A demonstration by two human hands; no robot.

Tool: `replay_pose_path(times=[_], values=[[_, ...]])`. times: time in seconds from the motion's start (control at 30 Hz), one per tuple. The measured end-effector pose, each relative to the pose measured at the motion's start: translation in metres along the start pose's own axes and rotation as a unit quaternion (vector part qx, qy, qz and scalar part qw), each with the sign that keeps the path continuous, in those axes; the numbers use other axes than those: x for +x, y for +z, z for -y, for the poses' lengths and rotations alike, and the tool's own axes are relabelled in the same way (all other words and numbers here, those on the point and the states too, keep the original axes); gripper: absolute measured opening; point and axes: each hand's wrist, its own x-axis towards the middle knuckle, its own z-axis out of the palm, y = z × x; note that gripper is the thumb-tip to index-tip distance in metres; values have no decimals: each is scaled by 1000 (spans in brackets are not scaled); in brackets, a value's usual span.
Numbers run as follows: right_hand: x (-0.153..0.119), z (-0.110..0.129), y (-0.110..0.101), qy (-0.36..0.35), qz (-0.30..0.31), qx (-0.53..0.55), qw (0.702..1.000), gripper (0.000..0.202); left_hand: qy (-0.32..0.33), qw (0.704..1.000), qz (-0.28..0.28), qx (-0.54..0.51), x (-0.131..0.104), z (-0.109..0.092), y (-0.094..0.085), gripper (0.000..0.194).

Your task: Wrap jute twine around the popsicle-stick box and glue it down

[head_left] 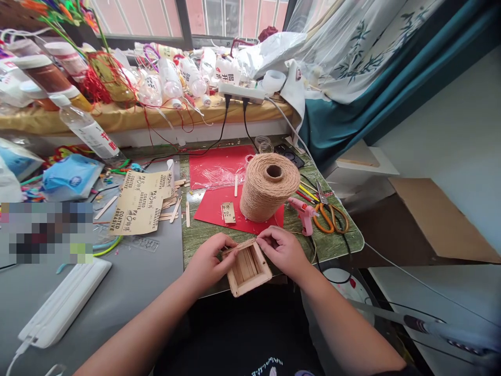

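Black shirt (pixel 242 331); left hand (pixel 209 265) gripping wooden box (pixel 247 265), right hand (pixel 284 251) touching.

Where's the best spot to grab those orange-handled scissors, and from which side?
Probably the scissors' orange handle loops, approached from the person's side of the table: the loops lie nearer the person, while the blades point away.

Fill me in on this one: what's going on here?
A person has a small, open wooden box between both hands. The left hand grips its left side, and the right hand is at its far right corner; what its fingertips pinch is too small to tell. Beyond the box, a twine spool stands upright. A pink glue gun and orange-handled scissors are to the right, a sandpaper sheet to the left.
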Motion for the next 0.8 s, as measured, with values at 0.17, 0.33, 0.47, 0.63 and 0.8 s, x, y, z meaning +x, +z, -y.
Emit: replay_pose_path(times=[0.17,0.33,0.47,0.63,0.8], values=[[-4,-1,7,35,-27,27,999,11,5,1000,8,15,0,-2,-1,11],[-8,1,10,22,-47,-16,999,13,-11,1000,2,15,-1,-1,0,7],[-9,3,12,3,-59,-47,997,14,-14,1000,-1,5,-2,0,1,7],[-10,3,13,-1,-66,-56,996,15,-9,1000,-9,3,-2,0,0,8],[-11,4,14,0,-71,-56,996,13,4,1000,-5,29,-2,-3,-1,9]])
